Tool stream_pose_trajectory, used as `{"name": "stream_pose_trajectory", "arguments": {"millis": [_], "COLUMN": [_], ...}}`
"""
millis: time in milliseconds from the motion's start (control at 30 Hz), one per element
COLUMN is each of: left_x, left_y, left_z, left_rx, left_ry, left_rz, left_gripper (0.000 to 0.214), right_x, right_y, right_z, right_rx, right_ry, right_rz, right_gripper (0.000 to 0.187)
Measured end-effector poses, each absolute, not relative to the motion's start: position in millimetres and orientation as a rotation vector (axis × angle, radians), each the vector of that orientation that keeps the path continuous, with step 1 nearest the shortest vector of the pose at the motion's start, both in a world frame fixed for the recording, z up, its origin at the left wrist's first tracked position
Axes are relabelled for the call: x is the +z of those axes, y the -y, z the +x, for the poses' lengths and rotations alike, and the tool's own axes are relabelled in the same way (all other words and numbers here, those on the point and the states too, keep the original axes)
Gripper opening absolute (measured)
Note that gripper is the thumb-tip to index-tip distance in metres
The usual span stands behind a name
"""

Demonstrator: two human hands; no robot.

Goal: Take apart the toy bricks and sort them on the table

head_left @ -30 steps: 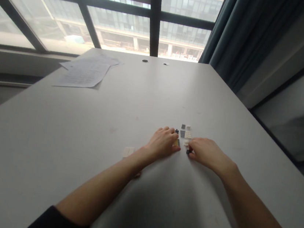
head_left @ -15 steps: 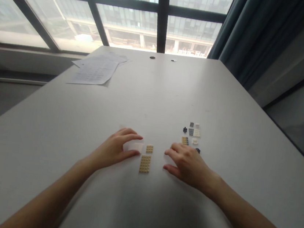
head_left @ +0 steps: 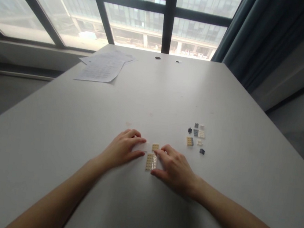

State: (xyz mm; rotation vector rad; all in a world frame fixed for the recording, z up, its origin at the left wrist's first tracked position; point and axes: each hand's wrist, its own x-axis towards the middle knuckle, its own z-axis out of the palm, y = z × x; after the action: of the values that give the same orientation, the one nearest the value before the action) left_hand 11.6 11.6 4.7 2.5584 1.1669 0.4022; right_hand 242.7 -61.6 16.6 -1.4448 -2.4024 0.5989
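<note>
My left hand [head_left: 124, 148] rests on the white table [head_left: 84, 120], thumb and forefinger closed on a small white plate [head_left: 141, 148]. Just right of it lies a long tan studded plate [head_left: 149, 162]. My right hand [head_left: 174, 168] pinches that plate's right edge between thumb and forefinger. A small square tan plate [head_left: 155, 147] sits just beyond, between the two hands' fingertips. To the right, apart from both hands, lies a cluster of several small grey, dark, white and tan pieces [head_left: 196, 136].
Printed sheets of paper [head_left: 102, 69] lie at the table's far left. Two cable holes [head_left: 157, 58] sit near the far edge by the window. A dark curtain [head_left: 250, 37] hangs at the right. The table's right edge drops off beside it.
Both hands left the cluster of small pieces and moved left and nearer to me. The left hand took the white plate, and the right hand closed in on the long tan plate.
</note>
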Motion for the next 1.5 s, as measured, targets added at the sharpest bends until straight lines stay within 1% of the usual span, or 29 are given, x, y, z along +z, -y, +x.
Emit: {"name": "stream_pose_trajectory", "arguments": {"millis": [200,400,567,733,1000,1067,1200,1367,1500], "left_x": [0,2,0,-3,-1,-1,-2,-3,-2], "left_y": [-10,-7,-7,-8,-5,-5,-7,-9,-14], "left_z": [13,15,15,15,16,16,17,14,8], "left_rx": [0.471,0.491,0.496,0.479,0.458,0.471,0.489,0.494,0.562], "left_ry": [-1.172,-1.171,-1.166,-1.161,-1.145,-1.14,-1.142,-1.138,-1.138], "left_rz": [2.555,2.566,2.584,2.607,2.66,2.655,2.648,2.65,2.601], "left_gripper": [0.028,0.028,0.03,0.028,0.025,0.026,0.025,0.024,0.027], "right_x": [15,12,12,12,12,12,10,8,8], "right_y": [62,59,55,56,57,58,60,61,64], "right_z": [241,240,238,237,235,234,230,227,241], "right_rx": [0.617,0.581,0.592,0.589,0.601,0.587,0.541,0.51,0.527], "right_ry": [2.377,2.39,2.416,2.434,2.417,2.417,2.417,2.406,2.407], "right_rz": [-1.425,-1.373,-1.319,-1.317,-1.254,-1.245,-1.285,-1.312,-1.291], "right_gripper": [0.047,0.048,0.043,0.046,0.033,0.035,0.046,0.035,0.034]}}
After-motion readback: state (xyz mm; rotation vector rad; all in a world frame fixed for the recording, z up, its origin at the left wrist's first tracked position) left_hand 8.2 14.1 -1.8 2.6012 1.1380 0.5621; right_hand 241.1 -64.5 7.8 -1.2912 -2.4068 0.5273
